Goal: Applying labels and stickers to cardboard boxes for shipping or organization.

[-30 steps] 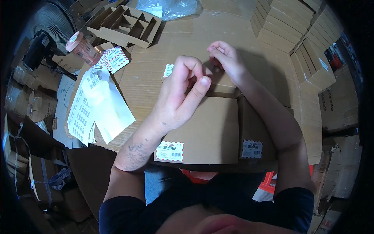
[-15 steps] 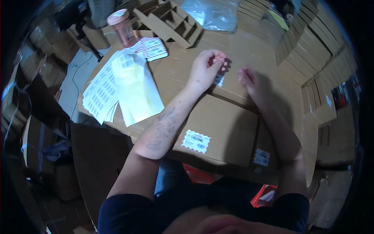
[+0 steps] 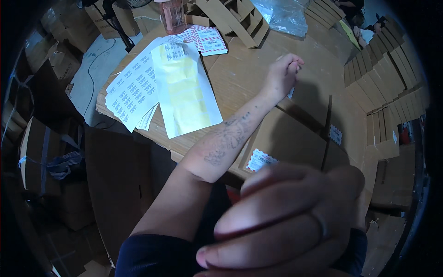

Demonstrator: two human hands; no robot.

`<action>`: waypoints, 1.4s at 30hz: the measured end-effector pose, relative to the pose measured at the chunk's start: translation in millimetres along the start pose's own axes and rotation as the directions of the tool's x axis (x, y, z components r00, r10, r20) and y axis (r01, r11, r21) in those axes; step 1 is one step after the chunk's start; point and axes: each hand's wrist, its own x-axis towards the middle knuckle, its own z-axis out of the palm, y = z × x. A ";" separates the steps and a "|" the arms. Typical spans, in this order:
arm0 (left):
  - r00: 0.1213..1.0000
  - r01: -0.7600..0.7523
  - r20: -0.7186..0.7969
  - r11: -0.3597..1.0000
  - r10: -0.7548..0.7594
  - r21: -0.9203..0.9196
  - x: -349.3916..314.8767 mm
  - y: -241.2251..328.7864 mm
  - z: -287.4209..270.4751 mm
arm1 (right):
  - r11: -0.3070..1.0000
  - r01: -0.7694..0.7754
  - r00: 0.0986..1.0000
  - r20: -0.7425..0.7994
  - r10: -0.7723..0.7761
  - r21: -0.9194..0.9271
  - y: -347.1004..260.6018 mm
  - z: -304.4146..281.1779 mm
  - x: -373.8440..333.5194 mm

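My left hand (image 3: 282,78) is held over a flat brown cardboard box (image 3: 310,105), its fingers curled in. Whatever those fingers may hold is hidden. A small label (image 3: 290,93) shows on that box just beneath the hand. My right hand (image 3: 281,217) is raised close to the camera, large and blurred, with bent fingers together and a ring on one. Its palm side cannot be seen. Behind it lies a nearer brown box (image 3: 288,138) with a scallop-edged label (image 3: 261,159). Another box (image 3: 339,154) to the right bears a similar label (image 3: 335,134).
Label sheets (image 3: 134,87) and a yellow-and-white backing sheet (image 3: 182,94) lie left on the cardboard-covered table. Beyond them are striped cards (image 3: 210,40), a pink tumbler (image 3: 172,17), cardboard dividers (image 3: 235,21) and clear plastic (image 3: 282,17). Stacked boxes (image 3: 383,76) stand right.
My right hand has come up from over the boxes toward the camera. My left hand stays over the far box, fingers still curled. The view has shifted, so the table's things appear farther right.
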 end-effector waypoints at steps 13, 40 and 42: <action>0.893 0.098 -0.382 0.933 -0.236 -0.347 13.0 9.6 -51.4 | 0.917 -0.223 0.930 -0.212 0.302 0.330 -26.3 18.5 -42.3; 0.881 -0.234 -0.361 0.944 0.307 0.232 23.4 -53.5 -42.5 | 0.647 -0.572 0.784 -0.104 0.612 -0.505 294.8 22.9 18.8; 0.919 -0.259 -0.214 0.917 0.330 0.302 20.1 -44.9 -20.3 | 0.474 -0.698 0.665 -0.240 0.707 -0.537 339.2 18.6 4.7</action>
